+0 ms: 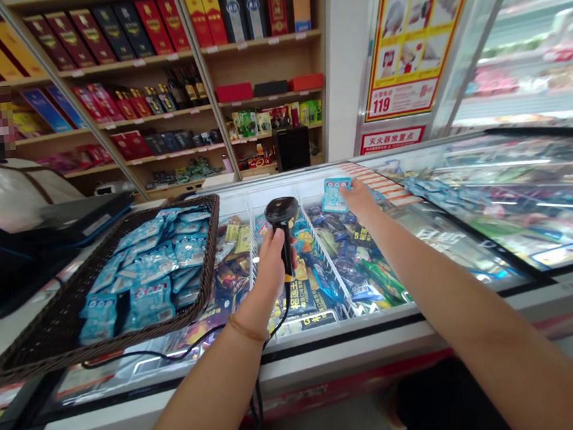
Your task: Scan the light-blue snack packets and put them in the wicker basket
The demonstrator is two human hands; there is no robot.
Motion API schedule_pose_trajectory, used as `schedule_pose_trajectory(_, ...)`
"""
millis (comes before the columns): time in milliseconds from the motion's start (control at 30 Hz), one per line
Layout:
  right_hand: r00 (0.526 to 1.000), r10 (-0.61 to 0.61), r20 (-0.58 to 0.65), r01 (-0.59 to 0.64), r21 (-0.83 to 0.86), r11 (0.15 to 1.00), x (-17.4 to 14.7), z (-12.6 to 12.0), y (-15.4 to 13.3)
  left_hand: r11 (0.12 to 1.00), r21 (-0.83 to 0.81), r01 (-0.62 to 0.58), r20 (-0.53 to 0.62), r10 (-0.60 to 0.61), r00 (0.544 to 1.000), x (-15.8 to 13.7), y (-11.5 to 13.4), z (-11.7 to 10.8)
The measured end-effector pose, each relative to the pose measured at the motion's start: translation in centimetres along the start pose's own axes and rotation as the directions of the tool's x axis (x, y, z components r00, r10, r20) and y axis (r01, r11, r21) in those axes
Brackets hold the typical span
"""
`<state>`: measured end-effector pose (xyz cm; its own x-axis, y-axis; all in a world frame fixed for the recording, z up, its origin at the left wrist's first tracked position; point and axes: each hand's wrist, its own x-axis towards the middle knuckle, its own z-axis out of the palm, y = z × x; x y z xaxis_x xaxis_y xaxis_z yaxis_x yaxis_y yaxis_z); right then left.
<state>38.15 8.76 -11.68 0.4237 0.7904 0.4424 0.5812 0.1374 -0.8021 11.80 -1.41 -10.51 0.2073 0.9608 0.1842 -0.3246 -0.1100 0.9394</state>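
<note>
My left hand [270, 260] is wrapped round the handle of a black barcode scanner [282, 210], held upright over the glass-topped freezer [348, 347]. The scanner's cable [280, 319] runs down from its grip. Farther to the right, my right hand [359, 198] pinches a small light-blue packet [335, 194] by its right side, above the freezer's far part. On the left stands a dark woven basket [211, 262] with many similar blue packets [150, 294] piled in it. More blue packets [445, 194] lie on the freezer's right side.
Under the glass, white wire dividers [327, 251] separate colourful frozen packages. A dark monitor or till [3, 246] stands at the left edge. Behind are shelves [262, 56] of boxed goods, a red-and-yellow poster [397, 45], and a lit display cooler [528, 53] at right.
</note>
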Motion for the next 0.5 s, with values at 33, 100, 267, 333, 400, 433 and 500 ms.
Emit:
schedule_pose_trajectory(33,0.999,0.017,0.027,-0.02,0.097,0.995,-0.1,0.3,-0.5,1.0,-0.005,0.007,0.015,-0.007,1.0,0.0,-0.1,0.3)
schedule_pose_trajectory(100,0.992,0.06,0.107,-0.092,0.317,0.944,-0.6,0.6,-1.5,0.999,-0.017,0.034,0.051,-0.033,0.998,-0.2,-0.3,0.8)
schedule_pose_trajectory(267,0.963,0.091,0.255,-0.24,0.652,0.719,-2.0,0.7,-4.2,0.997,-0.017,0.076,0.147,-0.072,0.987,-0.7,-0.5,1.8)
schedule_pose_trajectory(333,0.963,0.058,0.262,-0.23,0.695,0.681,-2.6,0.8,-5.1,0.997,-0.018,0.073,0.174,-0.069,0.982,-0.8,-0.5,1.8)
schedule_pose_trajectory(400,0.963,0.033,0.267,-0.218,0.704,0.676,-3.0,0.9,-5.7,0.997,-0.017,0.069,0.197,-0.064,0.978,-1.0,-0.5,1.8)
schedule_pose_trajectory(433,0.962,0.028,0.27,-0.216,0.698,0.682,-3.1,1.0,-5.9,0.998,-0.015,0.068,0.207,-0.063,0.976,-1.0,-0.5,1.8)
schedule_pose_trajectory(500,0.962,0.032,0.27,-0.215,0.683,0.698,-3.3,1.0,-6.2,0.998,-0.015,0.068,0.215,-0.063,0.974,-1.0,-0.5,1.8)
